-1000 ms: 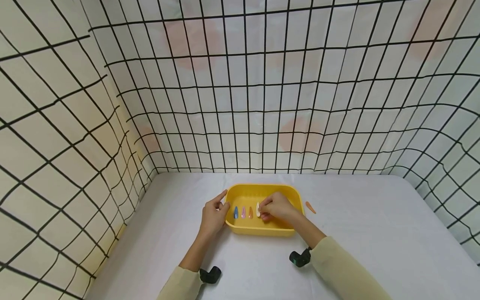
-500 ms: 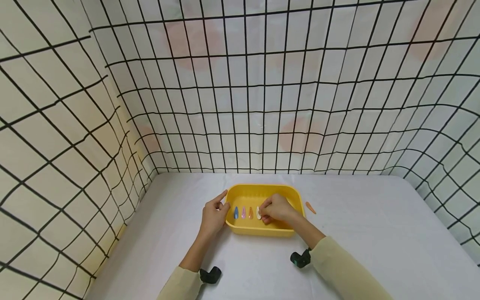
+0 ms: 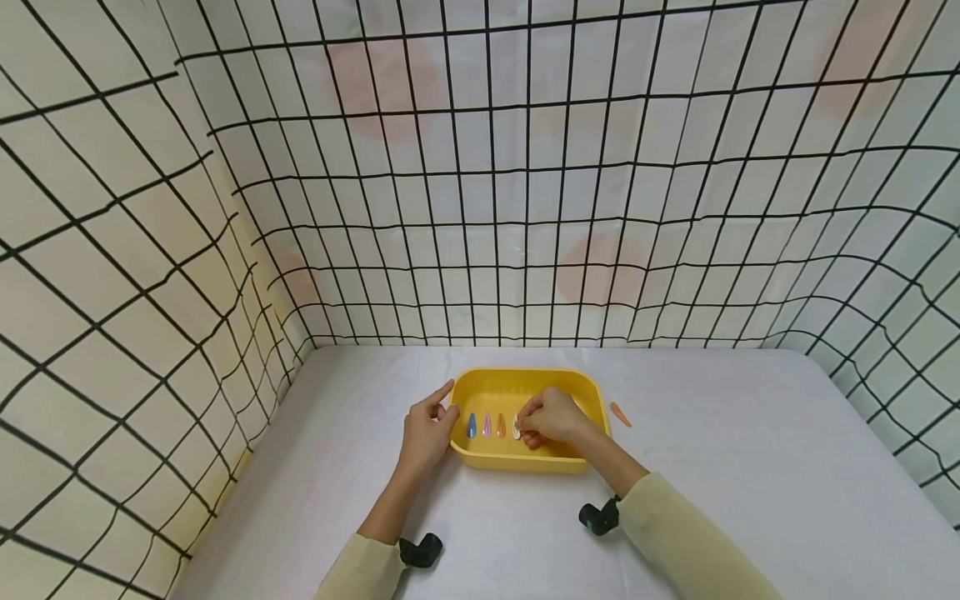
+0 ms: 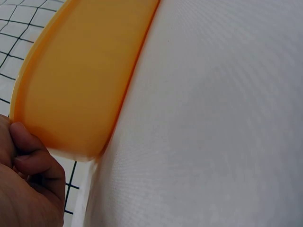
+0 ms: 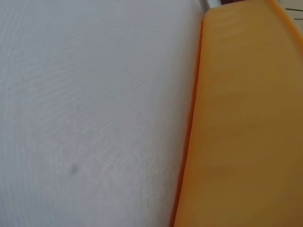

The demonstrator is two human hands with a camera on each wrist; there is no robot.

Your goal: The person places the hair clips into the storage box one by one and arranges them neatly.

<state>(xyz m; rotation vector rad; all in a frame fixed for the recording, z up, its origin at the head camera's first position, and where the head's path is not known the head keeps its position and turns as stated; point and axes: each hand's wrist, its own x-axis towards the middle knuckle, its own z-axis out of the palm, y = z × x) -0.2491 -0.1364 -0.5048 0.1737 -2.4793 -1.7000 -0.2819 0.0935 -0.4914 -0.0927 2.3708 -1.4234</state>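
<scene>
A yellow plastic tray [image 3: 525, 462] stands on the table in the head view. My left hand [image 3: 429, 429] grips its left rim; the left wrist view shows the curled fingers [image 4: 35, 158] at the tray's end wall. Inside the tray, my right hand [image 3: 557, 417] pinches a white snap hair clip [image 3: 517, 427], whose right side is partly hidden by the fingers. To its left, a blue hair clip [image 3: 472, 425], a pink hair clip [image 3: 487, 425] and an orange hair clip [image 3: 501, 426] lie upright in a row. The right wrist view shows only the tray's outer wall [image 5: 241, 118].
Outside the tray, just right of its rim, another orange hair clip [image 3: 620, 414] lies slanted on the white tabletop [image 3: 712, 467]. Black grid netting [image 3: 525, 221] over pale cloth walls closes in the back and both sides.
My right hand has shifted slightly toward the tray's near side, and the white hair clip has come down level with the row. My left hand stays on the rim.
</scene>
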